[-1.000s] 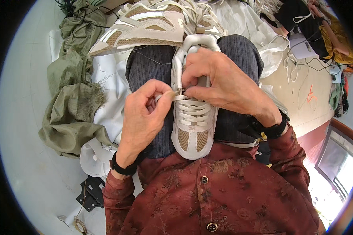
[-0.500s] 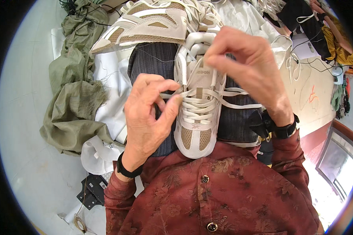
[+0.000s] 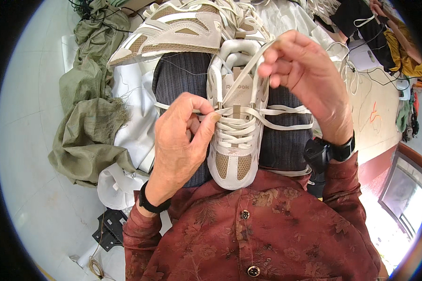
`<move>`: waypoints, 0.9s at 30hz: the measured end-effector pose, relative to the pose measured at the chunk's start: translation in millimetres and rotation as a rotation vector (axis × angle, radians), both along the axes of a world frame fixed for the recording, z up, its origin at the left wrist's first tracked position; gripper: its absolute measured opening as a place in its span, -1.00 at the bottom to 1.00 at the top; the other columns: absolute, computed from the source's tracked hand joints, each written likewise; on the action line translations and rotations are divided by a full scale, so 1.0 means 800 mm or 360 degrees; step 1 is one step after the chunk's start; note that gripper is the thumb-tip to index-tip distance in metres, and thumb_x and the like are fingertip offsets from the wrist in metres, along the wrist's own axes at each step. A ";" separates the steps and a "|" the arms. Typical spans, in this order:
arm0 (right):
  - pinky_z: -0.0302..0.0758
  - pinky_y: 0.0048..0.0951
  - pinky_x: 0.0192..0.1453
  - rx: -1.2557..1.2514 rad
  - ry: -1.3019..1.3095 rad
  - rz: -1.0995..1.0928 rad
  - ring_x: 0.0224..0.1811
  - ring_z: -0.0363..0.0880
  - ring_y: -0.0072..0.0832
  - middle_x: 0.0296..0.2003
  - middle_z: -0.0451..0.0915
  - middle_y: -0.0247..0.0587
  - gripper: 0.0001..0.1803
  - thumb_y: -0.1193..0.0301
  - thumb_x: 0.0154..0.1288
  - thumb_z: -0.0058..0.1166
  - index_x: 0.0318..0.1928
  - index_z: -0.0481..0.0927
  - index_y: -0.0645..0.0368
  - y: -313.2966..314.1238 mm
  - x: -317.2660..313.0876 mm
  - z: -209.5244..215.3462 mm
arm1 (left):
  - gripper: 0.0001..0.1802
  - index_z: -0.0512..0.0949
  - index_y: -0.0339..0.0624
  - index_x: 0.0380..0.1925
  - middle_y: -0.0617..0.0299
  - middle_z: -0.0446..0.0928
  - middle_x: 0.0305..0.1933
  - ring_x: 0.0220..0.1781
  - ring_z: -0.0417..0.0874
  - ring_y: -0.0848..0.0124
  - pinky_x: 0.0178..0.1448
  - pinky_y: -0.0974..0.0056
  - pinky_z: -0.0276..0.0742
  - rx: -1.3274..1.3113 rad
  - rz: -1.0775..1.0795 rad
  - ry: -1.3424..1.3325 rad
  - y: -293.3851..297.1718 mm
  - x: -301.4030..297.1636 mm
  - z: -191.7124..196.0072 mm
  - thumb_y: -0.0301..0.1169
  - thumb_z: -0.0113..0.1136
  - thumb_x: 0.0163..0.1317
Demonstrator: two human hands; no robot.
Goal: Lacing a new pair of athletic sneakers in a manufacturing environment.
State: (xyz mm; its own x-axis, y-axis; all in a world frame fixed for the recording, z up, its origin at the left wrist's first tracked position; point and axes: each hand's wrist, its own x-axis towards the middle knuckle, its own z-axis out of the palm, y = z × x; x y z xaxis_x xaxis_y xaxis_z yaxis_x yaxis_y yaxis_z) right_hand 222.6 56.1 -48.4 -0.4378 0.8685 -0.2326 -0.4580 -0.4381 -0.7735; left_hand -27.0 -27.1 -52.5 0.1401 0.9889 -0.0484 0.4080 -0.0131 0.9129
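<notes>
A white and beige sneaker (image 3: 236, 136) lies on the person's lap, toe toward the body and heel opening away, resting on dark ribbed fabric (image 3: 180, 79) that covers the legs. The left hand (image 3: 183, 140) sits against the left side of the sneaker, thumb and forefinger pinched together on a flat cream lace (image 3: 248, 114) at the eyelets about halfway up the sneaker. The right hand (image 3: 309, 79) is raised above the sneaker's far right side, its fingers closed on the other end of the lace, which runs taut and slanted from the fingertips down across the tongue. Loose lengths of lace loop out to the right of the sneaker, over the ribbed fabric. A black wristband (image 3: 150, 203) circles the left wrist, and a black watch (image 3: 330, 151) sits on the right wrist, just right of the sneaker. Beyond the sneaker's heel lies a second sneaker (image 3: 173, 30) of the same colours, on its side. To the left of the sneaker, crumpled olive cloth (image 3: 86, 126) lies heaped on a pale floor, with white sheeting (image 3: 136, 107) between it and the lap. Nearer the body than the sneaker's toe is a dark red patterned shirt (image 3: 267, 234) with buttons.
</notes>
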 end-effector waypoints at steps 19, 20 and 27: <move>0.21 -0.20 0.61 0.0076 -0.0119 -0.1178 0.47 0.20 -0.01 0.36 0.19 0.41 -0.57 0.58 0.59 -0.39 0.31 0.11 0.69 0.106 0.317 -0.052 | -0.58 0.59 -0.28 0.03 0.45 0.48 -0.28 -0.46 0.31 0.80 -0.41 0.62 0.20 -0.0434 -0.0258 -0.0336 0.024 -0.021 0.003 -0.67 0.31 0.12; 0.21 -0.20 0.61 0.0080 -0.0124 -0.1188 0.47 0.20 -0.01 0.36 0.19 0.41 -0.57 0.58 0.59 -0.39 0.31 0.11 0.69 0.104 0.347 -0.053 | -0.58 0.59 -0.28 0.03 0.45 0.48 -0.28 -0.46 0.31 0.80 -0.41 0.62 0.20 -0.0432 -0.0269 -0.0340 0.026 -0.018 0.001 -0.67 0.31 0.12; 0.16 -0.22 0.62 0.0161 -0.0107 -0.1235 0.50 0.14 -0.03 0.42 0.11 0.37 -0.55 0.60 0.57 -0.35 0.35 0.11 0.65 0.105 0.383 -0.058 | -0.56 0.62 -0.21 -0.01 0.39 0.47 -0.20 -0.45 0.34 0.75 -0.44 0.60 0.23 -0.0173 -0.0284 -0.0245 0.027 -0.012 -0.006 -0.67 0.34 0.05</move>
